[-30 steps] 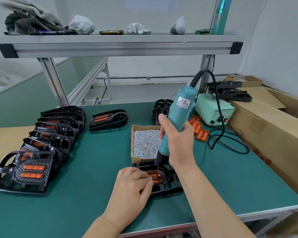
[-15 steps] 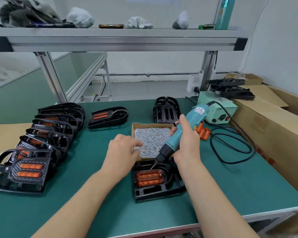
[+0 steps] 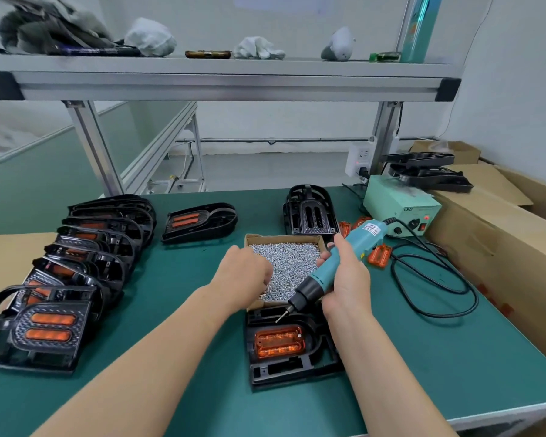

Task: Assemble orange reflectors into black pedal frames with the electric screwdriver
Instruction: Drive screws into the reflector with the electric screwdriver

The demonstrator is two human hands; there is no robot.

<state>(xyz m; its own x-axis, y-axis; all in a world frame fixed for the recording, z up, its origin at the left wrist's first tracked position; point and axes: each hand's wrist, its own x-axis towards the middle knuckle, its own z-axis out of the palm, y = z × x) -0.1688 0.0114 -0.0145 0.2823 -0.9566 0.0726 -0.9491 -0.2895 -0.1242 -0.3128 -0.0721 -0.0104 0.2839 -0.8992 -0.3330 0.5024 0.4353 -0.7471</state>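
My left hand point(image 3: 243, 272) has left the frame point(image 3: 297, 370) and dips into the screws point(image 3: 292, 263); I cannot tell if its fingers hold one; my right hand point(image 3: 349, 280) wraps its fingers round the lifted screwdriver point(image 3: 322, 275); the reflector point(image 3: 279, 342) waits in the frame for another screw, I think.

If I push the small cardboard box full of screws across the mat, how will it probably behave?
Probably heavy for its size: the cardboard box is filled with metal screws. It would likely slide rather than tip, being low and wide on the flat green mat. Its thin open walls may flex, and a jolt could spill screws.
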